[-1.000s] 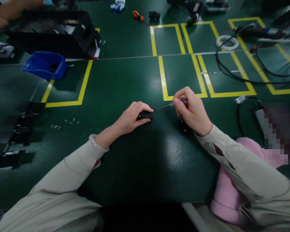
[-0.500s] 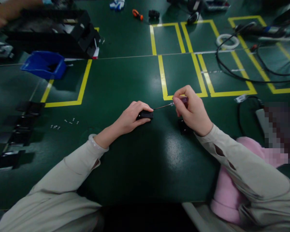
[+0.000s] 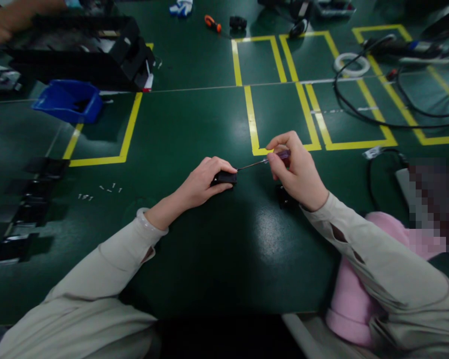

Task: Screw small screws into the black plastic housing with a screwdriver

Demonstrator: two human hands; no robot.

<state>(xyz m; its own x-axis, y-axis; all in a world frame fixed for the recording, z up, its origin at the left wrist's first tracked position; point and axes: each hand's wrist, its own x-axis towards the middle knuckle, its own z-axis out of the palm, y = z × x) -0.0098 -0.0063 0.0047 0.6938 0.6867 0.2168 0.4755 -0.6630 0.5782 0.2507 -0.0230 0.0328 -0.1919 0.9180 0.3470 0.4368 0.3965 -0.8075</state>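
Note:
My left hand (image 3: pixel 205 182) is closed around a small black block-shaped part (image 3: pixel 226 177), holding it on the green tabletop. Between the fingers of my right hand (image 3: pixel 297 167) is the purple handle of a screwdriver (image 3: pixel 255 163). Its thin shaft points left, and the tip meets the top right end of the black part by my left fingertips. Another small black part (image 3: pixel 284 197) lies under my right hand, partly hidden by it. Several small screws (image 3: pixel 112 188) are scattered left of my left hand.
A blue bin (image 3: pixel 69 102) stands at the left, before a large black housing (image 3: pixel 78 55) where another person's arm (image 3: pixel 18 20) reaches in. Black parts (image 3: pixel 32 209) line the left side. Black cable (image 3: pixel 344 102) loops across the right, near a white ring (image 3: pixel 351 65).
The fingers of my right hand have shifted slightly on the screwdriver handle, the index finger lifting a little. My left hand and the black part stay in place.

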